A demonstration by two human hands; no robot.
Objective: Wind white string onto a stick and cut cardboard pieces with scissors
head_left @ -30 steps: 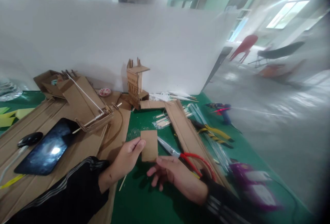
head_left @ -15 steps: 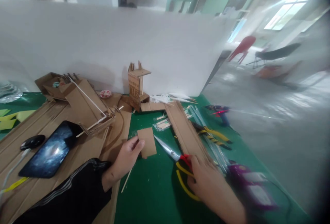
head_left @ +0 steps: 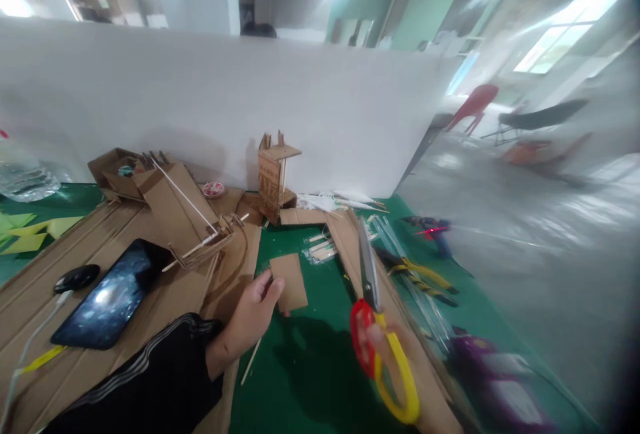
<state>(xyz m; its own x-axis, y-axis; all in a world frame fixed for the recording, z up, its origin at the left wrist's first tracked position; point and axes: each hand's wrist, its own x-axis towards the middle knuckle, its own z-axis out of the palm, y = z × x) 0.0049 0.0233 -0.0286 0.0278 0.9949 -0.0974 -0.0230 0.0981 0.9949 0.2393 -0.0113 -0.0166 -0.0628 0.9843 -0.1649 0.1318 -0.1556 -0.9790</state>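
Left hand [head_left: 253,314]: thumb and fingers pinched on small rectangular brown cardboard piece [head_left: 291,281], held over green tabletop [head_left: 320,394], near centre. Right hand [head_left: 406,339], near right: fingers wrapped on red-and-yellow-handled metal scissors [head_left: 371,291], blades together, tips pointing far. Long brown cardboard strip [head_left: 345,237] behind scissors. Black glossy-screened phone [head_left: 113,297] on flat brown cardboard sheet [head_left: 30,287], left.

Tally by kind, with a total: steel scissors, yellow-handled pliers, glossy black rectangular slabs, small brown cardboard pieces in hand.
Red-and-yellow-handled steel scissors, right hand: 1
Yellow-handled pliers: 1
Glossy black rectangular slab: 1
Small brown cardboard piece, left hand: 1
Total: 4
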